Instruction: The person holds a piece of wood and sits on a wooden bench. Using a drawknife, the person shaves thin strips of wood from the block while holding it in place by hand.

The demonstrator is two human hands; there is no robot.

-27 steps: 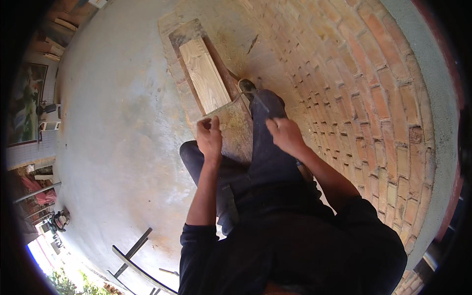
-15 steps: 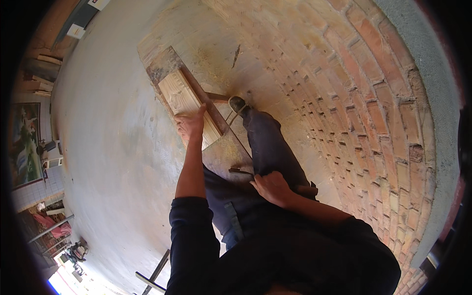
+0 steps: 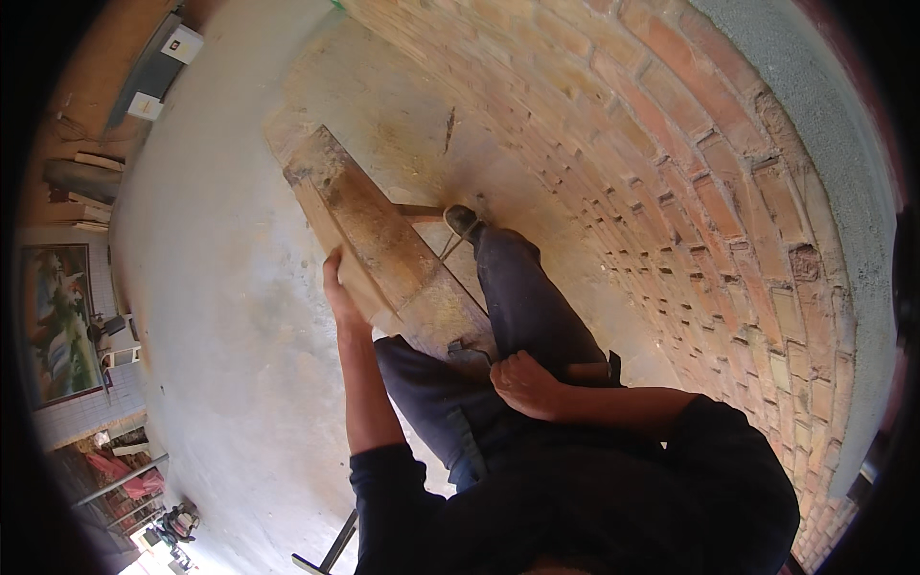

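Note:
A long, worn wooden bench (image 3: 369, 225) stretches away from between my legs. Along its left side a pale wooden board (image 3: 356, 273) stands tilted, most of its broad face turned out of sight. My left hand (image 3: 340, 287) grips the board's left side, near its closer end; some fingers are hidden behind it. Close to my lap, my right hand (image 3: 525, 383) is closed round the handle of a small scraper-like tool (image 3: 460, 347). The tool's flat head, on a thin bent neck, lies over the near end of the bench.
A rough brick wall (image 3: 700, 220) rises on the right. My shoe (image 3: 461, 220) rests beside the bench's leg brace (image 3: 422, 211). On the far left are a framed picture (image 3: 59, 321) and stacked timber (image 3: 86, 187). A dark metal frame (image 3: 335, 546) stands low behind my left arm.
The board, lying flat on the bench before, has been tipped to the left onto its edge. My left hand moved left with it. The tool's head has turned in my right hand.

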